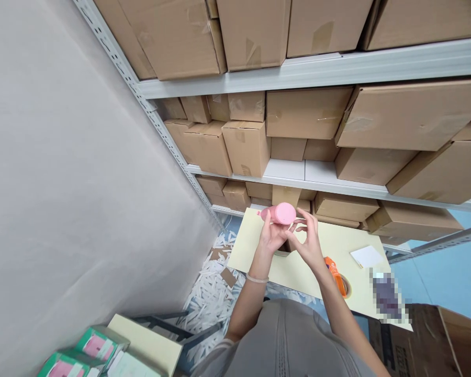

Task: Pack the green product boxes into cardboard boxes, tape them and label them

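Ideally, the left hand (272, 236), its grip clamped around the pink container (284, 213) with the desk (339, 241) below it, should hold firm without squeezing; right of the container, the right hand (309, 243), fingers apart, contact unclear, should touch lightly.

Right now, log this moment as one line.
left hand: holding pink container | right hand: open, close beside it | orange tape dispenser: on table

I see the left hand (273, 234) holding a pink cylindrical container (286, 213) above a cream tabletop (351, 236), the right hand (309, 243), fingers parted, just beside it. An orange tape dispenser (336, 273) lies farther right; cardboard boxes (253, 34) fill metal shelving (317, 74).
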Demonstrator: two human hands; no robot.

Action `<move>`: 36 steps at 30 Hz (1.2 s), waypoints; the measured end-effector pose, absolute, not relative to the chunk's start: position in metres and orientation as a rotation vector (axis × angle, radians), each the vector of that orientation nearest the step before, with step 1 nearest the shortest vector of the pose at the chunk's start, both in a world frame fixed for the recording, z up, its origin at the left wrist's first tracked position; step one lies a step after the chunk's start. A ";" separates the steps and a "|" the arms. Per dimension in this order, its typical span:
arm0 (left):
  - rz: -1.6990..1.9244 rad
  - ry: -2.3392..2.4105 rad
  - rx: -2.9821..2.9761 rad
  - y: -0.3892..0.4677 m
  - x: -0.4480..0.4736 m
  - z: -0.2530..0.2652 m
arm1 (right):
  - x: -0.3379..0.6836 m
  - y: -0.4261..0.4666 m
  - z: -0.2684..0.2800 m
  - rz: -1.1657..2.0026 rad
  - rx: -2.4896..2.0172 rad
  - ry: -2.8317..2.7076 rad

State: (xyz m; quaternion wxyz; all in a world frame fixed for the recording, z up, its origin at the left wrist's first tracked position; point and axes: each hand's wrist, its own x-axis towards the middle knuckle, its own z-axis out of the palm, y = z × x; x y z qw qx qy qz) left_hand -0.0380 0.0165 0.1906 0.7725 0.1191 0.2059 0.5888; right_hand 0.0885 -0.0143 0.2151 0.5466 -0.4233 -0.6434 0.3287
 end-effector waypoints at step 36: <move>1.292 0.596 0.919 0.000 -0.052 0.204 | 0.083 -0.016 0.180 2.127 -0.626 -0.569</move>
